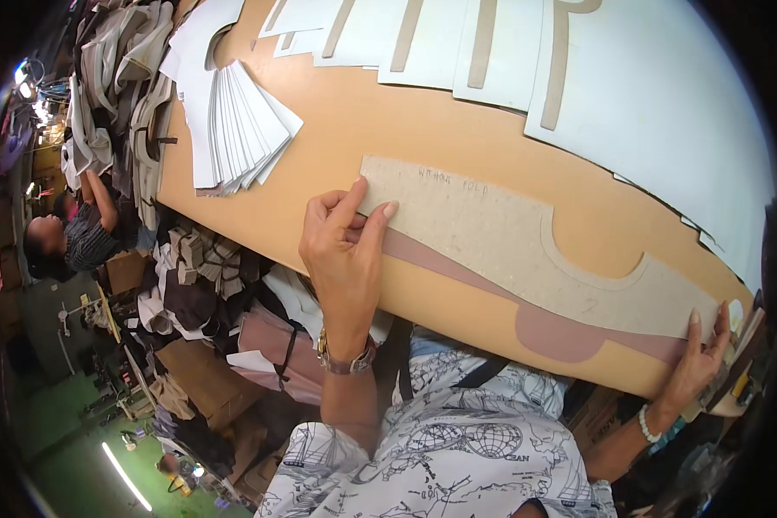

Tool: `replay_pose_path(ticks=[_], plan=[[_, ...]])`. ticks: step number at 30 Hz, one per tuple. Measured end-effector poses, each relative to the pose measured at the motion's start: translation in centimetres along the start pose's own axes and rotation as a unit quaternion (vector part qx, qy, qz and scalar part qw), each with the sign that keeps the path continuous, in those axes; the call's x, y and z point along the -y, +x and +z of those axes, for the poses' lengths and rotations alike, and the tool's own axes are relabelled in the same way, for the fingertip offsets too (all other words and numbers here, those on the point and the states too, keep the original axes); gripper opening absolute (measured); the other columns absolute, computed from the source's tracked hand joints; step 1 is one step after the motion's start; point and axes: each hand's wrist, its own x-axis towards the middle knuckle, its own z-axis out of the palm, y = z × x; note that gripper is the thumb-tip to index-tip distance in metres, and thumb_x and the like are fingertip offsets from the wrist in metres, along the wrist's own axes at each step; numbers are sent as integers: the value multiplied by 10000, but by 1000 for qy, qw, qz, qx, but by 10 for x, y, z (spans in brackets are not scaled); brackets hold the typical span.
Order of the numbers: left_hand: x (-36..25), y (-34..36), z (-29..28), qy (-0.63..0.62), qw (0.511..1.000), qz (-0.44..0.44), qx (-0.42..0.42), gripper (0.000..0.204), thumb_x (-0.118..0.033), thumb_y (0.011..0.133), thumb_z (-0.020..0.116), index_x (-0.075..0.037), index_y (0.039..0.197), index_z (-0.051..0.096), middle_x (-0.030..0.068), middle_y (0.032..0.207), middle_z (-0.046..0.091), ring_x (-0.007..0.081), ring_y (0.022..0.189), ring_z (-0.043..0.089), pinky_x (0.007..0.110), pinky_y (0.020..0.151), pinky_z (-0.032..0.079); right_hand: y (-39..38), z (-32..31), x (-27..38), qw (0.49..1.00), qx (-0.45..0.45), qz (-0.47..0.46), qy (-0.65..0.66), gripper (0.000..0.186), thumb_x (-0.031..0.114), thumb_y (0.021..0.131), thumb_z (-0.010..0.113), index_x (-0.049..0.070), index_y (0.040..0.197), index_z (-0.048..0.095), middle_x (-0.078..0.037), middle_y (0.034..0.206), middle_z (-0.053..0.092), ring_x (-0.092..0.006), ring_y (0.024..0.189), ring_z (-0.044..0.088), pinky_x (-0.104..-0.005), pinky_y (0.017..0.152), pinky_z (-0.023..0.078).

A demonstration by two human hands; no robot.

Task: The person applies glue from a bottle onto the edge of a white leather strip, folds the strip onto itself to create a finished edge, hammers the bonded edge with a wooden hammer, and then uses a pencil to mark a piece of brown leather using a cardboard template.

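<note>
A long beige card pattern template (pixel 466 216) with handwriting and a curved notch in its far edge lies across the near side of the table. Beneath it, a mauve cut piece (pixel 561 337) shows along the near edge, with a rounded tab sticking out toward me. My left hand (pixel 341 237) is closed on the template's left end, thumb and forefinger pinching its corner. At the other end, my right hand (pixel 701 367) grips the template's right tip with its fingers. Whether the right fingers also hold the mauve piece is hard to see.
On the tan table (pixel 337 121), a fanned stack of white cut pieces (pixel 233 129) lies at the far left. White sheets with beige strips (pixel 479 43) overlap along the far side. Bundled pieces (pixel 276 345) sit below the table edge. Another person (pixel 91 229) stands at the left.
</note>
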Motion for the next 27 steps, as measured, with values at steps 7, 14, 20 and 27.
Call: replay_pose_path(ticks=[7, 14, 20, 27], plan=[[9, 4, 8, 8, 999, 31, 20, 322, -40, 786, 715, 38, 1092, 649, 54, 939, 589, 86, 717, 506, 211, 626, 439, -1, -4, -14, 999, -24, -18, 12, 497, 31, 850, 636, -41, 1304, 449, -145, 1322, 474, -220, 1235, 429, -329, 1057, 303], [8, 2, 1, 35, 999, 29, 19, 313, -27, 804, 697, 43, 1104, 642, 40, 911, 535, 76, 676, 463, 212, 556, 413, -1, 9, 15, 998, -40, 7, 40, 503, 5, 786, 688, -54, 1248, 498, -135, 1224, 530, -196, 1114, 512, -288, 953, 402], [5, 2, 3, 53, 998, 35, 27, 312, -23, 820, 684, 46, 1120, 633, 37, 921, 517, 67, 677, 441, 203, 548, 404, -2, 5, 11, 997, -36, 7, 65, 518, 24, 777, 706, -49, 1247, 503, -126, 1191, 543, -175, 1051, 541, -271, 888, 442], [7, 2, 1, 49, 998, 30, 33, 323, -5, 827, 673, 48, 1142, 622, 36, 938, 506, 63, 680, 427, 193, 551, 398, -4, 5, 11, 995, -28, 7, 90, 539, -9, 767, 704, -54, 1259, 487, -130, 1202, 531, -181, 1084, 526, -277, 925, 424]])
